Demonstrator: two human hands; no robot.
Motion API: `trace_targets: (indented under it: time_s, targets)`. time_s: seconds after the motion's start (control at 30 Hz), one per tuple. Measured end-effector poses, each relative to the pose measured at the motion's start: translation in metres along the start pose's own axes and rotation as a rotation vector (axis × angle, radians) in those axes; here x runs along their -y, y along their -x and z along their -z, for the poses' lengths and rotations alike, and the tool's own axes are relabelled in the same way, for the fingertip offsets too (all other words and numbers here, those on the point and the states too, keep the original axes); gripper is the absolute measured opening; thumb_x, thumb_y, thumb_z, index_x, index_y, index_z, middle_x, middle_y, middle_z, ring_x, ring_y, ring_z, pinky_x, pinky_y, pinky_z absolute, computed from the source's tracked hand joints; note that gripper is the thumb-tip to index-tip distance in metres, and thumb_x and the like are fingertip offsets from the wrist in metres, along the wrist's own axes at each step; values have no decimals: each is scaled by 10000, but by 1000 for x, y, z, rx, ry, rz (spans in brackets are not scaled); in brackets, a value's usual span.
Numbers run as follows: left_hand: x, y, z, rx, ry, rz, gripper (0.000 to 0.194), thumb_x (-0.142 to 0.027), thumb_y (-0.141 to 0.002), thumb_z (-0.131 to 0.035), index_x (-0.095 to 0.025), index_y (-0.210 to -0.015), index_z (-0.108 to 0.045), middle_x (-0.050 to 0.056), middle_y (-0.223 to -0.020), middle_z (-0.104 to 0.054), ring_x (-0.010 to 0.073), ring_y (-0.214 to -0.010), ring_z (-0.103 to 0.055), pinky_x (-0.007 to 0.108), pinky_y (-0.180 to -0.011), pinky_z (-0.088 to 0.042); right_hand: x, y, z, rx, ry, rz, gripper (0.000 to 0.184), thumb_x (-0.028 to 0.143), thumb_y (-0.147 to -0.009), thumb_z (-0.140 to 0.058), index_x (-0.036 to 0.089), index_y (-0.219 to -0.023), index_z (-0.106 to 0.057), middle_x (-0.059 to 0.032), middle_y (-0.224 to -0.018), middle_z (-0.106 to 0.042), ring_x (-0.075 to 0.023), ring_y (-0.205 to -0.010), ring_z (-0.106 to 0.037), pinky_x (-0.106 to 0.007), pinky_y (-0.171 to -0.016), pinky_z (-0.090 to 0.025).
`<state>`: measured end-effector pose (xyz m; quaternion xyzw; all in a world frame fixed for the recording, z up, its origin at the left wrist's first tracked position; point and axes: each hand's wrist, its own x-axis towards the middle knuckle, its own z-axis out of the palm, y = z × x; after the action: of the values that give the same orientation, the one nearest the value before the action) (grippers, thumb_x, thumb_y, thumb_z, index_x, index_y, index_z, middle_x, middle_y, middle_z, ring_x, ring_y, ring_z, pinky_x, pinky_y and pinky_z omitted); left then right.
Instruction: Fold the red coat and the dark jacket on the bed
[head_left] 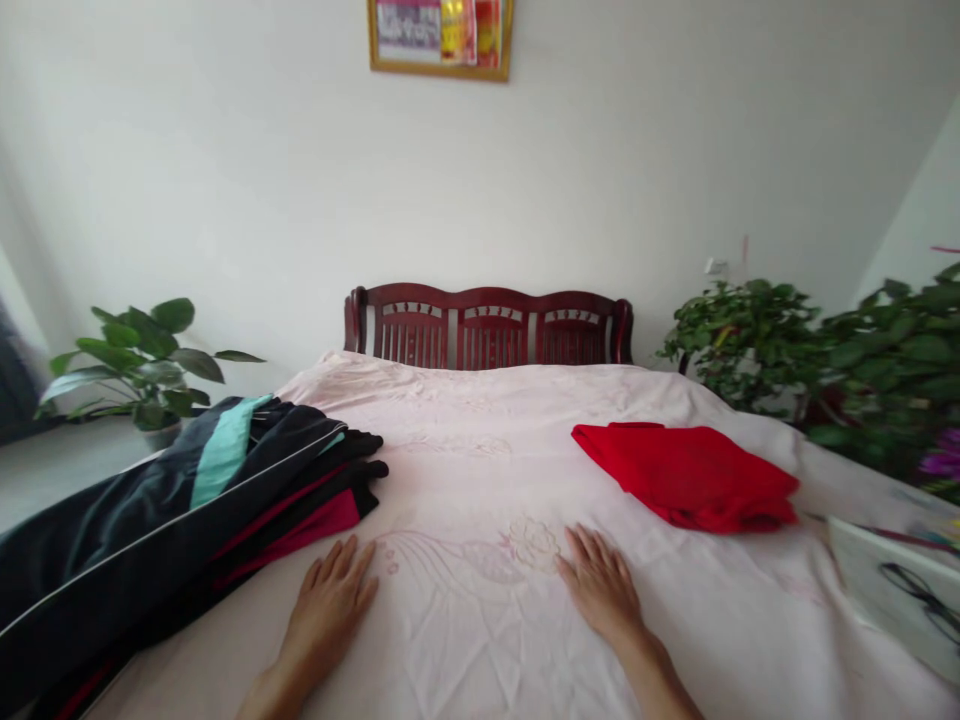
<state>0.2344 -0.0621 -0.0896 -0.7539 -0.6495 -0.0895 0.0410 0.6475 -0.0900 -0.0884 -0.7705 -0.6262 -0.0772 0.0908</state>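
My left hand (334, 595) lies flat on the pale pink, flower-embroidered cloth (465, 640), fingers stretched forward and holding nothing. Just left of it rests a pile of dark clothes (150, 530) with a turquoise band, white piping and magenta pieces underneath. My right hand (600, 585) is also flat on the cloth, fingers somewhat spread, beside an embroidered flower. A folded red garment (690, 475) sits beyond my right hand, to its right, apart from it.
A dark red wooden backrest (491, 325) stands behind the cloth against the wall. Potted plants flank it, one at left (154, 365) and leafy ones at right (742, 340). Eyeglasses (919, 590) lie at the right edge. A framed picture (441, 38) hangs above.
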Motion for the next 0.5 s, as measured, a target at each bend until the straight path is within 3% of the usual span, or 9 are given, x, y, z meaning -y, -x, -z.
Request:
trace_targets:
  time_s: [0.23, 0.5]
  targets:
    - [6, -2, -11, -27, 5, -18, 535, -369, -941, -368, -258, -1451, -483, 88, -1543, -431, 279, -1433, -371, 490, -1167, -266, -65, -3, 2, 74, 112, -332, 659, 504, -938, -304, 193, -1515, -374, -86, -1585, -336, -311, -1443, -320, -532, -1121, -288]
    - [2, -4, -3, 47, -66, -2, 555, -375, -944, -348, -256, -1478, -443, 83, -1557, -410, 273, -1443, -356, 474, -1172, -261, -64, -3, 12, 103, 141, -397, 662, 509, -953, -270, 180, -1520, -362, -76, -1588, -334, -308, -1446, -310, -516, -1125, -280]
